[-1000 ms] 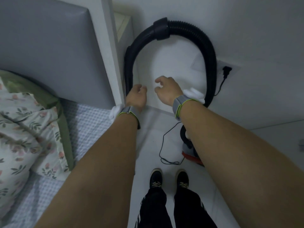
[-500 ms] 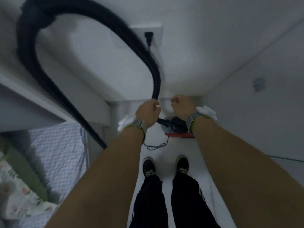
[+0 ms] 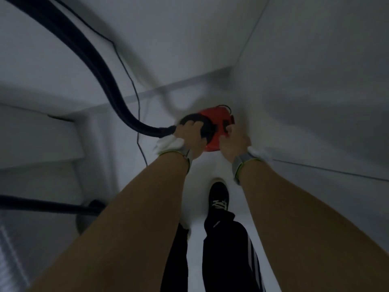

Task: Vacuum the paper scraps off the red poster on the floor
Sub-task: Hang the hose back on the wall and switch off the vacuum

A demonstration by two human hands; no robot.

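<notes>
At frame centre, the left hand grips the vacuum's black top. The right hand touches its red side, fingers curled; grip unclear.

left hand, right hand, red vacuum

Red vacuum body with black lid, black hose, black white-laced shoe, white floor.

Hose cut off top-left, vacuum motion-blurred and partly hidden behind left hand
</notes>
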